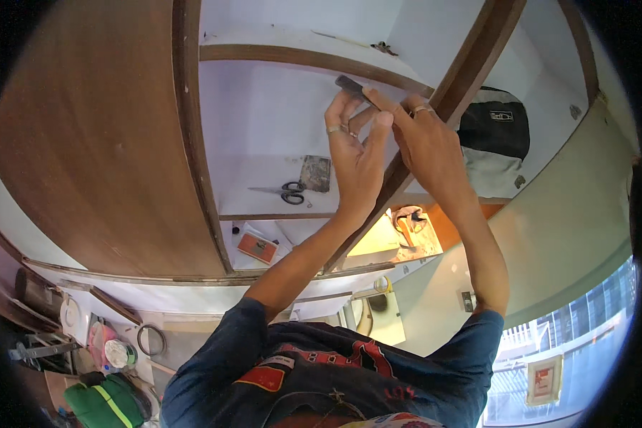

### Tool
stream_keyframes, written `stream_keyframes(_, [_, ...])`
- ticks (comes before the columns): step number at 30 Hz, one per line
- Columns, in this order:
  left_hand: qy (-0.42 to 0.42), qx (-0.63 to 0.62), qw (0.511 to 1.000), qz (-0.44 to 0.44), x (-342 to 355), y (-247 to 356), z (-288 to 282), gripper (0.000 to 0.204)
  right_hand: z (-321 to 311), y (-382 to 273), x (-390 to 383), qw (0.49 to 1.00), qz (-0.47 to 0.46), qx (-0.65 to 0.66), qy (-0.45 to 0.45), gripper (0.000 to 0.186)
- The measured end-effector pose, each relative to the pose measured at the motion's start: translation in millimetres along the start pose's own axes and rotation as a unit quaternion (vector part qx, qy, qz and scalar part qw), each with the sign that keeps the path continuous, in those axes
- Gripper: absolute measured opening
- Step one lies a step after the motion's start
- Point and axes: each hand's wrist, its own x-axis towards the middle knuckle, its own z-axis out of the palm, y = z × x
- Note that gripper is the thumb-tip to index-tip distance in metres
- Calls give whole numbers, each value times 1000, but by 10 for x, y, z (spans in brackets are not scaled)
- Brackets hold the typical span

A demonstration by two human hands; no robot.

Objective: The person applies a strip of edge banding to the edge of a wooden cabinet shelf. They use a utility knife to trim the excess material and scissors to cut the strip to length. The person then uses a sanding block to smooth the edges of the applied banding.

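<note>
- A short, dark, narrow strip [349, 85] is raised in front of the white cabinet's open shelves, slanted between both hands.
- The left hand [357, 164] grips it with curled fingers, seemingly to steady it from below.
- The right hand [431, 150] lays its forefinger along it, perhaps for control; whether those fingers pinch it is hidden.
- Black-handled metal scissors [292, 192] and a grey-brown, stained rectangular piece [315, 173] lie on the shelf beyond, probably for easy reach.
</note>
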Motion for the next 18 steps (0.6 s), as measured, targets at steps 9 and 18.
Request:
stream_keyframes(9, [51, -89, 995, -1, 59, -29, 147, 61, 54, 75, 34, 999, -3, 34, 3, 55])
stream_keyframes(18, [67, -80, 994, 12, 55, -108, 91, 58, 114, -34, 11, 996, 16, 83, 4, 53])
